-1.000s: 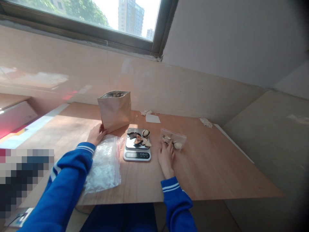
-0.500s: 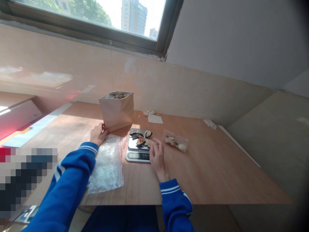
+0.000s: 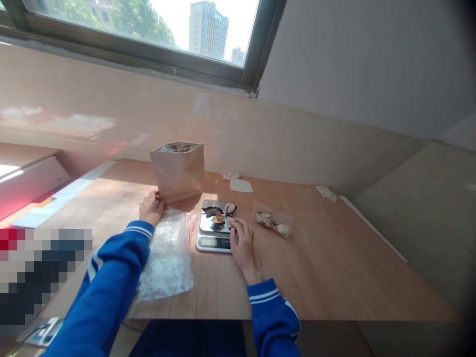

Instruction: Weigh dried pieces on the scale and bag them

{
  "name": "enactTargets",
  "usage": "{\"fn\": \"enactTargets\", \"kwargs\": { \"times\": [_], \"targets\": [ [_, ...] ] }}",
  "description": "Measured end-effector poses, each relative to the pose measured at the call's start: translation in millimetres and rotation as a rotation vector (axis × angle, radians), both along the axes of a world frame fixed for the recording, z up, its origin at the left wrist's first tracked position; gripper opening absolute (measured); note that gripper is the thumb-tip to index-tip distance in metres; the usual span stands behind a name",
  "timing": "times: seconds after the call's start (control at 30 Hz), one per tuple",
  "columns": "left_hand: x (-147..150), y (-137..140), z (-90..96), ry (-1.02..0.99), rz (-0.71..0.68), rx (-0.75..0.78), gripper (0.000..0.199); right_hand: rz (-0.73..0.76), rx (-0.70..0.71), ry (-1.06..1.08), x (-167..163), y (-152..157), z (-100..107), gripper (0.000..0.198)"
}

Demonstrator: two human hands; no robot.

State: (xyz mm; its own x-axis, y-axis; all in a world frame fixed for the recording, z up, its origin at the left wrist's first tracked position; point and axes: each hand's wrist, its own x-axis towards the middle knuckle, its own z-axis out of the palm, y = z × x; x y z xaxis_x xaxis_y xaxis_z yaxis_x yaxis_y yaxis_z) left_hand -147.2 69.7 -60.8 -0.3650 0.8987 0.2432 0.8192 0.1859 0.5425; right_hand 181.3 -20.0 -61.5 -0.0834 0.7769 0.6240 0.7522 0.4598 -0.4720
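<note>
A kraft paper bag (image 3: pixel 178 176), its top open and dried pieces visible inside, stands upright at the table's back. At its lower left corner, my left hand (image 3: pixel 151 208) has curled fingers against the paper. My right hand (image 3: pixel 242 243) reaches over the right side of a kitchen scale (image 3: pixel 213 243), fingertips closed on a pale dried slice (image 3: pixel 230 221). On the scale's metal plate lie dark dried pieces (image 3: pixel 214 213) and a rounded pale piece with a dark edge (image 3: pixel 230 208). The fingers partly cover the slice and the scale's buttons.
A clear zip bag (image 3: pixel 167 258) lies flat left of the scale. To the right is a small clear packet (image 3: pixel 273 219) of dried pieces. Behind are a white paper (image 3: pixel 241 185) and crumpled tissues (image 3: pixel 231 176), with another tissue (image 3: pixel 326 193) at the back right.
The pale slice has shifted on the scale under my right fingertips, away from the dark pieces. The paper bag has slid slightly left with my left hand. The view has tilted a little.
</note>
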Motion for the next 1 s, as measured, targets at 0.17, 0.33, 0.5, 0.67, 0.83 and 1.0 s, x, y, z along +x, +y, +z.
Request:
{"fn": "enactTargets", "kwargs": {
  "times": [0.17, 0.33, 0.5, 0.67, 0.83, 1.0],
  "targets": [
    [-1, 1, -1.1, -0.014, -0.012, 0.007, 0.037, -0.05, 0.028, 0.065, 0, 0, 1, 0.022],
    [-3, 1, -2.5, -0.033, -0.021, 0.021, 0.036, -0.057, 0.011, 0.232, 5, 0, 0, 0.019],
    [-5, 2, -6.1, -0.043, -0.033, 0.044, 0.037, -0.196, 0.011, 0.266, 14, 5, -6, 0.022],
    [-6, 1, -7.0, -0.052, -0.045, 0.062, 0.037, -0.207, -0.001, 0.261, 17, 4, -5, 0.027],
    [-6, 1, -8.3, -0.053, -0.052, 0.071, 0.038, -0.133, -0.058, 0.206, 16, 3, -5, 0.029],
    [-6, 2, -8.5, -0.054, -0.054, 0.067, 0.039, -0.234, -0.086, 0.123, 18, 5, -12, 0.027]
  ]
}}
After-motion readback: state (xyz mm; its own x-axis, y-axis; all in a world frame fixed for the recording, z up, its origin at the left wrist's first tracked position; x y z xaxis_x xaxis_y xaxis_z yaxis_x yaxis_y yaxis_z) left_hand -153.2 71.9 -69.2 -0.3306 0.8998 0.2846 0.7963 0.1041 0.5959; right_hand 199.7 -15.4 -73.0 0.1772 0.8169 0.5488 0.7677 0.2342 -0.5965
